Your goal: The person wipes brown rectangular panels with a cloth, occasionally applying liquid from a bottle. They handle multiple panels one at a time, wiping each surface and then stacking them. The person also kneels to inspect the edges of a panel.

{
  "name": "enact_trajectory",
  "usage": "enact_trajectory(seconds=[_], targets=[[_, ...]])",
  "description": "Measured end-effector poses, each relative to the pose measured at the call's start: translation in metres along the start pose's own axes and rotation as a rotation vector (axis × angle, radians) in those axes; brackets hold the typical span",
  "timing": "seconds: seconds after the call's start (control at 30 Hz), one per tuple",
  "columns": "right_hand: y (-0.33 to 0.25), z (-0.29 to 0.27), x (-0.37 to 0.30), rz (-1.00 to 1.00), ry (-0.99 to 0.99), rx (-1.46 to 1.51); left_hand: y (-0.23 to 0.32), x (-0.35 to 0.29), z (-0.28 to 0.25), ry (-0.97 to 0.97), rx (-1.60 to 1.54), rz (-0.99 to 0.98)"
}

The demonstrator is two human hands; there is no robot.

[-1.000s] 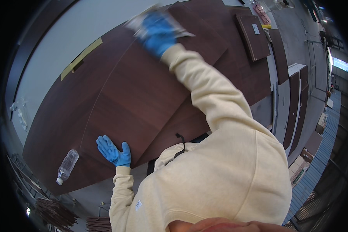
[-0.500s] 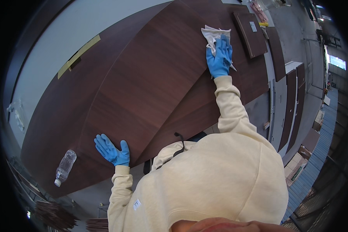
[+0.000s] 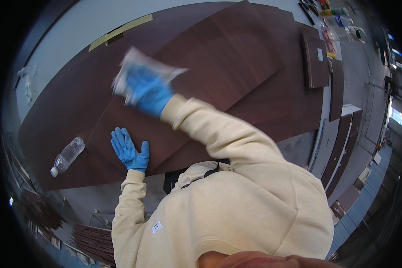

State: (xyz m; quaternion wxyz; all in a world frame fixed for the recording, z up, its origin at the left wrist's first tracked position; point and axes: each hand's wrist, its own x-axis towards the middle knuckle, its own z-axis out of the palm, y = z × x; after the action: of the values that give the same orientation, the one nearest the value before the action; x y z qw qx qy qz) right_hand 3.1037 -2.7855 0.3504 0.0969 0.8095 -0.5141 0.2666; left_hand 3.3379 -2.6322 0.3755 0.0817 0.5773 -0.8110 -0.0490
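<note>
Well, from my distant seat I had only the head view, and it showed me both hands over the work. The blue-gloved right hand was reaching across to the left, back upward, on a white cloth. Both were smeared by blur, so I could not tell whether the fingers had closed on the cloth or merely lay over it. The cloth was on the brown panel, across the faint seam, with loose corners poking out past the fingers.

I could read the left hand more easily: gloved in blue as well, open, palm down on the brown panel, fingers extended and thumb out to the side. It was apart from the cloth, nearer the wearer's body. To its left I saw a clear bottle lying on its side, white cap toward the near edge. Beyond the cloth, a yellow strip ran along the far side. Over to the right I made out a small board with a pale label, well apart from both hands.
</note>
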Motion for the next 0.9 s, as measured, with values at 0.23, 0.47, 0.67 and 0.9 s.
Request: enact_trajectory(seconds=[0.23, 0.47, 0.67, 0.9], targets=[[0.064, -0.022, -0.007, 0.033, -0.023, 0.053, 0.000, -0.001, 0.001, 0.046, -0.065, 0.000], [0.121, -0.021, -0.020, 0.417, -0.043, -0.092, -0.006, -0.009, 0.006, 0.113, -0.091, -0.002], [0.002, -0.005, -0.015, 0.100, -0.057, 0.051, 0.005, -0.044, -0.012, 0.333, -0.189, -0.269], [-0.004, -0.008, -0.017, 0.024, -0.033, -0.019, 0.027, -0.168, 0.020, 0.293, -0.694, -1.073]])
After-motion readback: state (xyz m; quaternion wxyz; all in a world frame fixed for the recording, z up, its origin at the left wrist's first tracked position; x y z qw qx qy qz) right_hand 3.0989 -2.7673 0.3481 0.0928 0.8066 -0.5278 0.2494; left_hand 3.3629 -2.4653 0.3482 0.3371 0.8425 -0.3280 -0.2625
